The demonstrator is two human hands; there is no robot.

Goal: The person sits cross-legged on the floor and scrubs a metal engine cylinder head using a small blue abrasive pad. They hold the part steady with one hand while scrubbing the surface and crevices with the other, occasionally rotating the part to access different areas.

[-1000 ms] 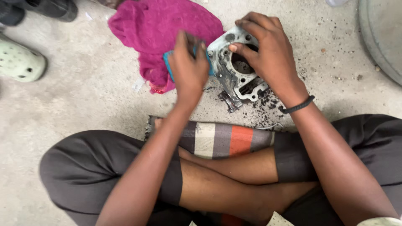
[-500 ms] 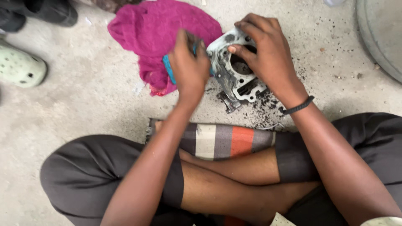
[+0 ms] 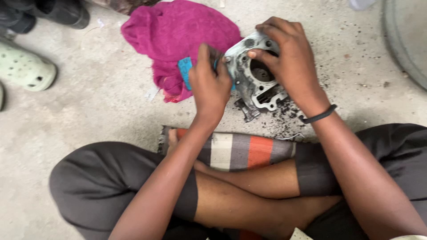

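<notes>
Head view, going left to right: a pale green clog (image 3: 24, 69) sits at the far left on the concrete floor (image 3: 102, 111), and a magenta rag (image 3: 178, 40) lies crumpled beyond your hands, where it lay a second ago. Your left hand (image 3: 211, 86) is curled tight around a small blue pad (image 3: 184, 71), pressing it against the left edge of the metal engine cylinder block (image 3: 255, 80). Compared with a second ago, that hand has barely shifted along the edge, so you look to be working the same patch with short strokes rather than moving on. Your right hand (image 3: 291, 62) is clamped over the top and right side of the block, fingers bent and gripping its upper rim, tilting it up on the floor; that hold has not changed. The block remains on the floor just ahead of your crossed legs, beyond a striped cloth (image 3: 235, 151). Black grit (image 3: 289, 115) is scattered under and to the right of it, which suggests the scrubbing is loosening deposits. A black band (image 3: 319, 114) circles your right wrist.
</notes>
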